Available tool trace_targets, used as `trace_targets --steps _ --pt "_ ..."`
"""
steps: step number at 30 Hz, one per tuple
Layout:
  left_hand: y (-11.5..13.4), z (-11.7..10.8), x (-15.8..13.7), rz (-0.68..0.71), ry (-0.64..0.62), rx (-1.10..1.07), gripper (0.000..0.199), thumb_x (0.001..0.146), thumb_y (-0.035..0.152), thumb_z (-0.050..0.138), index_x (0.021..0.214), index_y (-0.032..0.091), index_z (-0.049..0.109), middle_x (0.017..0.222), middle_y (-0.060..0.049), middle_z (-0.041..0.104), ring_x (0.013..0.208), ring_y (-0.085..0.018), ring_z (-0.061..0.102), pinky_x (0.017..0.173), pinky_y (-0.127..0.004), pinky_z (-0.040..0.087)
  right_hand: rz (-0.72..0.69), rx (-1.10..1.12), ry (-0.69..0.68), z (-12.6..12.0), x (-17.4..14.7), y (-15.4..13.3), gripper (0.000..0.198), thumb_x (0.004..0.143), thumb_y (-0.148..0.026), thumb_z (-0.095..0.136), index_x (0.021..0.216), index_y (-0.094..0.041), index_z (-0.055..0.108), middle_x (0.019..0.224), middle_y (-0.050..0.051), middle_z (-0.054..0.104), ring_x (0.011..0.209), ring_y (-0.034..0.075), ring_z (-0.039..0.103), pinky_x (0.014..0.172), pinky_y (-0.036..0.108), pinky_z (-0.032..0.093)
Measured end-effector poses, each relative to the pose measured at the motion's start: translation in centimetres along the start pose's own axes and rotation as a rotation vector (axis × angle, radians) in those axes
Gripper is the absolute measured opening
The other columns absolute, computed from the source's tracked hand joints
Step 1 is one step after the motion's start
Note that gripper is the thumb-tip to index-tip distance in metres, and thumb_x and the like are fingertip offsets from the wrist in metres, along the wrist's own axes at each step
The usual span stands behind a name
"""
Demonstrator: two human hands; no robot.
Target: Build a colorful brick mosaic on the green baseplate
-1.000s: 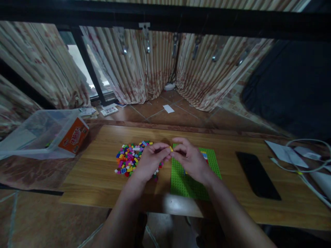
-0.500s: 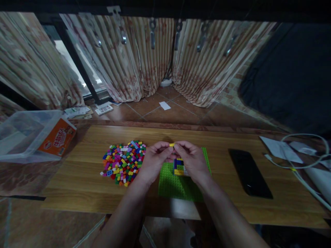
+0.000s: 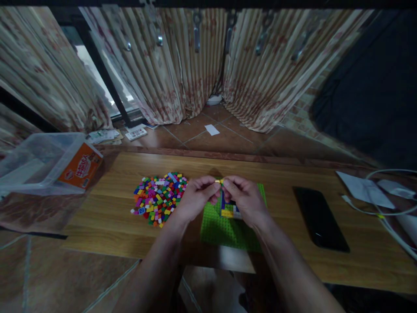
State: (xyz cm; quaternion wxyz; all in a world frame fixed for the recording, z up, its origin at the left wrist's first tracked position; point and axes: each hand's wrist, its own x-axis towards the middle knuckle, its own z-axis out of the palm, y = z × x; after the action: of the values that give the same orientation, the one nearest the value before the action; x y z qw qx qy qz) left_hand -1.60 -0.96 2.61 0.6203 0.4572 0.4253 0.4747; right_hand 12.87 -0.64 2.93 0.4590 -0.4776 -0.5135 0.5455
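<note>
Both hands meet over the far part of a green baseplate (image 3: 224, 234), pinching a small yellow building brick (image 3: 219, 181) between them. My left hand (image 3: 199, 198) grips it from the left with thumb and forefinger. From the other side, my right hand (image 3: 246, 198) closes its thumb and fingers on the same piece. Below them, a blue, yellow and white brick build (image 3: 230, 212) sits on the baseplate, partly hidden by my right hand. Just left of my left hand lies a heap of loose coloured bricks (image 3: 159, 198).
The wooden table (image 3: 107, 208) also bears a black phone-like slab (image 3: 321, 219) at the right, near white cables (image 3: 387, 213) and paper (image 3: 365, 189). A clear plastic bin (image 3: 52, 163) with an orange label stands beyond the table's left end. Curtains (image 3: 182, 65) hang behind.
The view has shifted slightly, so the scene sits a little to the right. Both hands still pinch the yellow brick, with the fingers a little adjusted around it.
</note>
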Motion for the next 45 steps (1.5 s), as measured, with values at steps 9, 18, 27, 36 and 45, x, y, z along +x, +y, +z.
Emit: trace_targets --steps 9,18,27,36,45 --pt "3.0 -8.3 -2.1 0.173 0.535 0.202 0.024 0.072 0.035 0.065 0.059 0.017 0.058 0.053 0.003 0.054 0.049 -0.009 0.048 0.05 -0.021 0.037 -0.251 -0.87 -0.187 5.3 -1.2 2.2 0.018 0.09 -0.022 0.054 0.077 -0.019 0.066 0.079 0.006 0.07 0.075 0.02 0.064 0.07 0.032 0.044" --pt "3.6 -12.4 -4.5 -0.109 0.621 0.846 0.027 0.067 0.037 0.058 0.061 0.012 0.066 0.047 0.003 0.048 0.052 -0.011 0.045 0.05 -0.023 0.029 -0.175 -1.141 -0.222 7.4 -0.8 3.0 0.015 0.091 -0.018 0.053 0.085 -0.019 0.067 0.087 0.006 0.073 0.081 0.02 0.068 0.071 0.028 0.044" --pt "3.5 -13.3 -5.5 -0.276 0.483 0.976 0.031 0.071 0.04 0.055 0.057 0.013 0.062 0.049 0.003 0.039 0.054 -0.011 0.043 0.05 -0.024 0.026 -0.289 -0.838 -0.118 7.6 -0.9 3.6 0.023 0.09 -0.021 0.051 0.109 -0.019 0.065 0.096 0.007 0.073 0.086 0.021 0.069 0.078 0.032 0.05" --pt "2.6 -13.6 -5.1 -0.225 0.461 1.036 0.029 0.078 0.035 0.054 0.057 0.015 0.058 0.049 0.004 0.037 0.053 -0.009 0.036 0.052 -0.025 0.024 -0.505 -0.962 -0.165 13.0 -1.2 4.2 0.024 0.087 -0.033 0.062 0.105 -0.018 0.069 0.106 0.011 0.065 0.104 0.028 0.055 0.093 0.041 0.044" --pt "2.7 -13.6 -5.1 -0.2 0.428 1.121 0.025 0.08 0.029 0.054 0.059 0.016 0.061 0.052 0.002 0.043 0.058 -0.011 0.042 0.055 -0.024 0.025 -0.475 -1.044 -0.163 14.2 -1.0 5.0 0.015 0.088 -0.023 0.059 0.096 -0.017 0.07 0.103 0.01 0.065 0.1 0.028 0.052 0.092 0.041 0.043"
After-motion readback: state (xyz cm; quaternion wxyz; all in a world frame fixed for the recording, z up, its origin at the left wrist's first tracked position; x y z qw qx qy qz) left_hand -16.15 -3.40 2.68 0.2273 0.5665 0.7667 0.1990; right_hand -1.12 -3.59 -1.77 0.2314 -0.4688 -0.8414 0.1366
